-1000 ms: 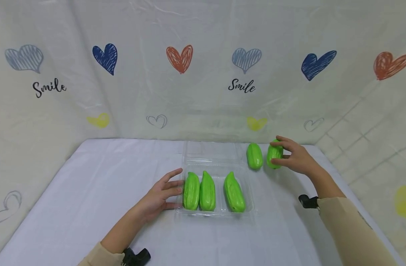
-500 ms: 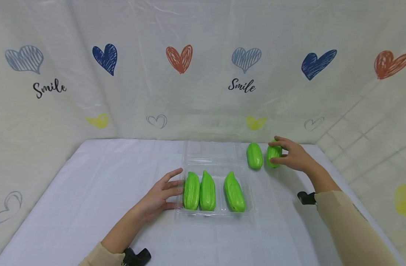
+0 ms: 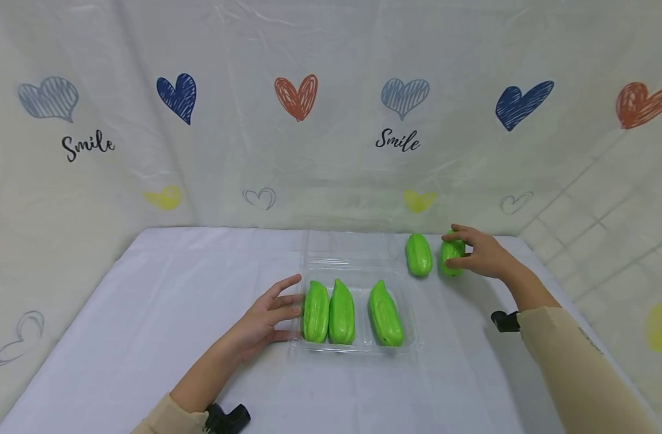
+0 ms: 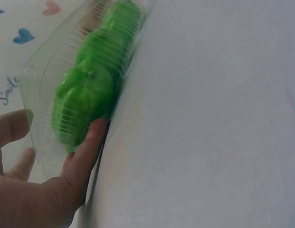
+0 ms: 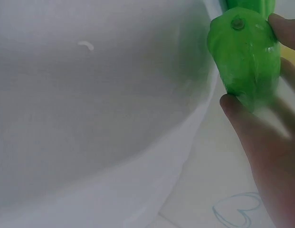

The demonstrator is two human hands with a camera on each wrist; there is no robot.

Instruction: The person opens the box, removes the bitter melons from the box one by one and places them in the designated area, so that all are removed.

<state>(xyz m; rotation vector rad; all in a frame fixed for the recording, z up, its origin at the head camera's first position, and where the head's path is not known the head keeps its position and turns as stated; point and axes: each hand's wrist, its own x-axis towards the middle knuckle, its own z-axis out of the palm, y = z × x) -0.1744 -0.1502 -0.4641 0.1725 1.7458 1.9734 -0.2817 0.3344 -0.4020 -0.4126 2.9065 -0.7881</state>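
Note:
A clear plastic clamshell box (image 3: 360, 348) lies on the table with its lid folded back. Inside are a green ridged gourd (image 3: 316, 312) at the left wall, a second gourd (image 3: 342, 313) beside it, and a third gourd (image 3: 386, 314) toward the right. My left hand (image 3: 260, 322) touches the box's left side with spread, fairly straight fingers; the left wrist view shows the thumb (image 4: 88, 149) low against the wall. At the back right my right hand (image 3: 480, 256) holds another green gourd (image 5: 247, 57) between thumb and fingers, which partly hide it.
One more green gourd (image 3: 419, 255) lies between the lid and my right hand, near the table's back edge. A white cloth covers the table (image 3: 201, 271). Behind rises a pale sheet (image 3: 331, 163) printed with hearts and "Smile".
The head view has shifted slightly, moving the whole scene a little to the right. Both hands keep practically the same place and hold; the box and gourds stay put.

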